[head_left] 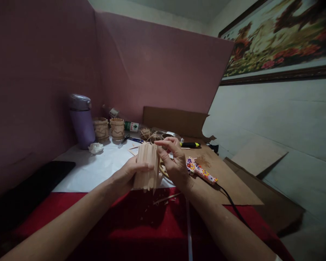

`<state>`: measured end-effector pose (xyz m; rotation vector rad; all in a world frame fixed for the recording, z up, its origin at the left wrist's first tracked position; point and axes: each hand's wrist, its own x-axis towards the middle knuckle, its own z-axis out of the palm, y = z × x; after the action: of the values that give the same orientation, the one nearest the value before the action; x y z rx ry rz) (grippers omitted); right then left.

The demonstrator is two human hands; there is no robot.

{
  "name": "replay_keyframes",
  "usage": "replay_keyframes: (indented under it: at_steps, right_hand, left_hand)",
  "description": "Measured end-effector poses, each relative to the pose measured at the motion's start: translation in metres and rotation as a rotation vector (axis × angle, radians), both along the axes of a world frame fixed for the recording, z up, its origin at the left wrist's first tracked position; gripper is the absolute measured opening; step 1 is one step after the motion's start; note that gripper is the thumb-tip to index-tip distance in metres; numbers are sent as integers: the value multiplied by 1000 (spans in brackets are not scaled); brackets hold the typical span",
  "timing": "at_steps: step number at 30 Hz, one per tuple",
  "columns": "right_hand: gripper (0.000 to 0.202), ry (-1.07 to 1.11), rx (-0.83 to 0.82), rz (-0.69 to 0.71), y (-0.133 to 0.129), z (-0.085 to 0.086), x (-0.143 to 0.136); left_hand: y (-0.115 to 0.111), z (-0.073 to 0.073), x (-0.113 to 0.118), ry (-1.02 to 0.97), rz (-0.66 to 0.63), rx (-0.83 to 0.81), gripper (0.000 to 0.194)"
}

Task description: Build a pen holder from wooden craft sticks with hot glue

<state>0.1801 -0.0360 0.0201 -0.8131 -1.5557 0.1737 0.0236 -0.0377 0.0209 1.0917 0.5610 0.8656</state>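
- Pink backdrop behind worktop (97, 170); glue gun (201, 172) just right of the hands.
- Left hand (127, 174) clamped around stick cup (148, 166), mid-worktop, held raised.
- Right hand (174, 159) pinches its rim.
- Judged light, stiff, fragile at joints; grip sides.

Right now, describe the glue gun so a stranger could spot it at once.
Start at the brown cardboard sheet on the right of the table. The glue gun lies on its near left part, just beyond the right hand. It alone has bright multicoloured dots and a trailing black cord.

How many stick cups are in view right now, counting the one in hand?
3. One stick cup is held between the left hand and right hand; two finished cups stand beside the purple flask. Others may be hidden.
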Motion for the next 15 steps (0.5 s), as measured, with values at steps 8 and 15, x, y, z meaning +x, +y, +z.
replay_keyframes:
  at_steps: [8,15]
  right_hand:
    - [16,39,-277,186,10,1,6]
    - [23,231,-418,386,11,1,2]
  left_hand:
    - [0,-5,1,33,2,19,53]
    - [-1,-4,1,1,6,-12,47]
